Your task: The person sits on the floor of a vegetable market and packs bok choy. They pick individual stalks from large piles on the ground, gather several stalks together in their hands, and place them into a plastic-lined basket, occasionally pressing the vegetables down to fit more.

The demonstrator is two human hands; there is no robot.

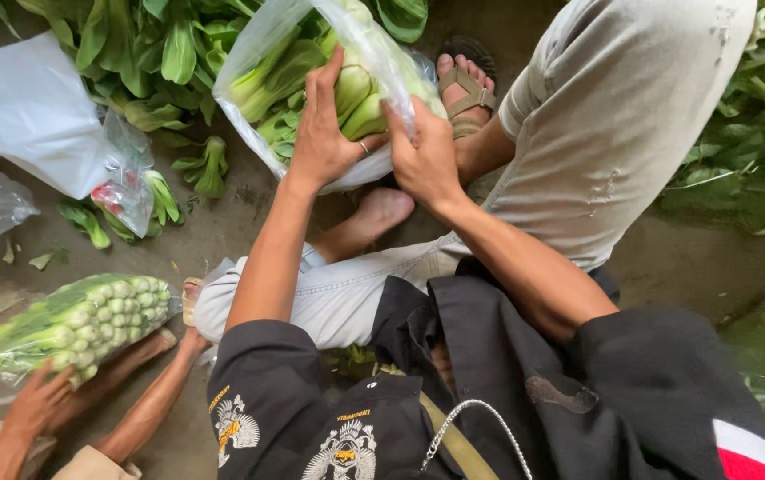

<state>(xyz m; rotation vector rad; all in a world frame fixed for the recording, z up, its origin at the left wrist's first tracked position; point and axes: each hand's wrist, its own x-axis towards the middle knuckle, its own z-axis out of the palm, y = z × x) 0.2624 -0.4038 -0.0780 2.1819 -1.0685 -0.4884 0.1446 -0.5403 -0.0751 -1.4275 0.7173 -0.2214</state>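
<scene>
A clear plastic bag [267,36] filled with green bok choy [280,76] rests on the ground in front of me. My left hand [322,133] grips the bag's near side, a ring on one finger. Just to its right, my right hand [425,156] pinches the plastic over the pale stems. My forearms reach out from black sleeves.
Loose bok choy [147,53] is heaped behind the bag. A person in light trousers [613,116] and a sandal [462,84] squats at the right. At lower left another person's hands [40,400] hold a packed bag of greens [76,324]. Empty plastic bags [31,107] lie at left.
</scene>
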